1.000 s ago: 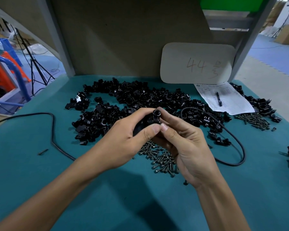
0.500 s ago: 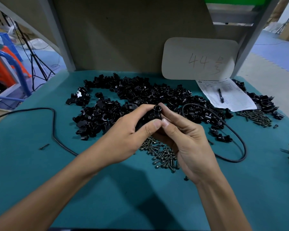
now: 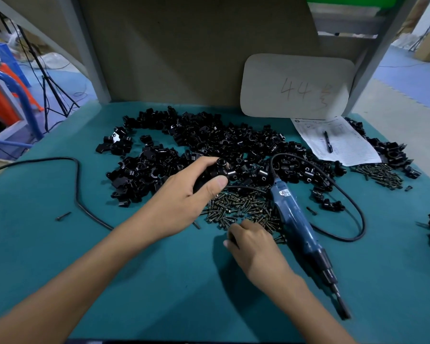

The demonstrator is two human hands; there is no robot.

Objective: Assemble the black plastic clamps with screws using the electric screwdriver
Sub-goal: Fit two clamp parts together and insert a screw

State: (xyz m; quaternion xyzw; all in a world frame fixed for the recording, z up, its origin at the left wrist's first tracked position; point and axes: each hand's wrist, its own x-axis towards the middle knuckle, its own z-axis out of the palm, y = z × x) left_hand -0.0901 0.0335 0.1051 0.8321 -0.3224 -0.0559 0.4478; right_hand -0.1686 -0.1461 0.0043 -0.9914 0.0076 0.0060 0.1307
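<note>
Left hand (image 3: 184, 199) grips clamp (image 3: 222, 172), thumb across body: judged light, rigid plastic; hold there. Right hand (image 3: 252, 240) at screws (image 3: 238, 207), fingers curled; pinch cannot tell. Screws small, likely slippery.

One left hand (image 3: 184, 197), one right hand (image 3: 255, 240), one screwdriver (image 3: 293, 217), one pen (image 3: 328, 142), one sheet (image 3: 353, 151); clamps (image 3: 221, 140), screws (image 3: 241, 207) uncountable.

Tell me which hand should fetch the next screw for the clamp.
Right. The right hand sits at the near edge of the screw pile, beside the screwdriver; the left hand is busy gripping the clamp.
</note>
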